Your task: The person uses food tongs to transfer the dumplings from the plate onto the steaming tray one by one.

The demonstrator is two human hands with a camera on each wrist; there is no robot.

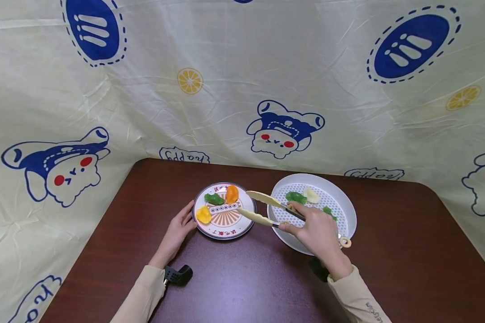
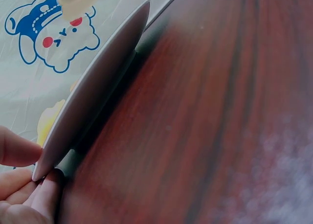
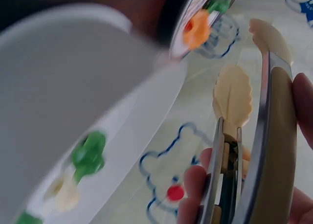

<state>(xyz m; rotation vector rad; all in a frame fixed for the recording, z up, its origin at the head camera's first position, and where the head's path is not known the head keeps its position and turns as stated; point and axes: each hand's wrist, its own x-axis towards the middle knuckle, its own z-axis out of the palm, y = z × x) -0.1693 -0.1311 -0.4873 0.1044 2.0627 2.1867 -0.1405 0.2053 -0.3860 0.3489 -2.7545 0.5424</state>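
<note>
My left hand (image 1: 180,223) pinches the left rim of a white patterned plate (image 1: 225,229), thumb above and fingers beneath in the left wrist view. On the plate lie an orange piece (image 1: 232,194), a yellow piece (image 1: 204,215) and a green piece (image 1: 214,199), which look like bell pepper. My right hand (image 1: 316,229) grips a pair of tongs (image 3: 279,150) with cream scalloped tips. The tips stand apart over the plate's right side, with nothing between them. Below the right hand is a round white tray (image 1: 349,213) holding green pieces (image 1: 296,197) and a pale piece (image 1: 311,195).
A dark brown wooden table (image 1: 234,287) bears the plate and the tray, which stand side by side towards its far edge. Behind it hangs a pale printed cloth (image 1: 226,121). The hidden parts of the tray lie under the right hand.
</note>
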